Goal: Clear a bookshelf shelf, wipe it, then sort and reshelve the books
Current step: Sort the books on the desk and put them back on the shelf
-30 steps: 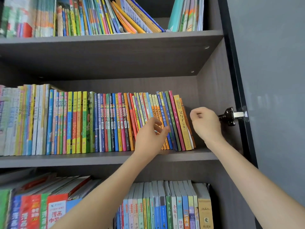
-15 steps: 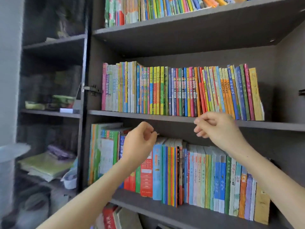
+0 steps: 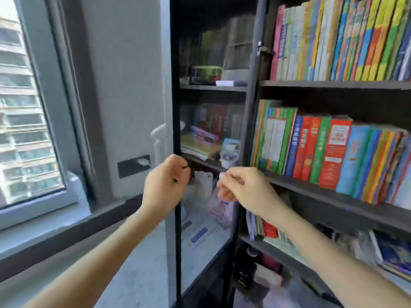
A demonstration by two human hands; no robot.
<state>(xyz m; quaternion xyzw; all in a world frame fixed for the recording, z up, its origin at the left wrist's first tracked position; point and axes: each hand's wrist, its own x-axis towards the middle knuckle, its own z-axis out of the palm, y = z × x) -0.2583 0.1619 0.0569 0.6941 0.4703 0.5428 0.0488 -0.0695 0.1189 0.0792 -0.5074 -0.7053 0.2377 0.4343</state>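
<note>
Here the books [image 3: 347, 41] stand packed upright on the bookshelf shelf [image 3: 333, 84]. The left hand [image 3: 165, 187] and right hand [image 3: 242, 190] are curled before the glass door [image 3: 204, 232]; whether they pinch anything I cannot tell.

Window [image 3: 26, 107]: filling the left side, daylight pouring in.
Apartment block [image 3: 15, 130]: showing outside, balconies stacking up in rows.
Grey wall [image 3: 124, 74]: standing beside the window, carrying a black plate [image 3: 133, 166].
Glass door [image 3: 175, 85]: dark-framed, blurring a green box [image 3: 206, 73] and a cup [image 3: 230, 152] behind it.
</note>
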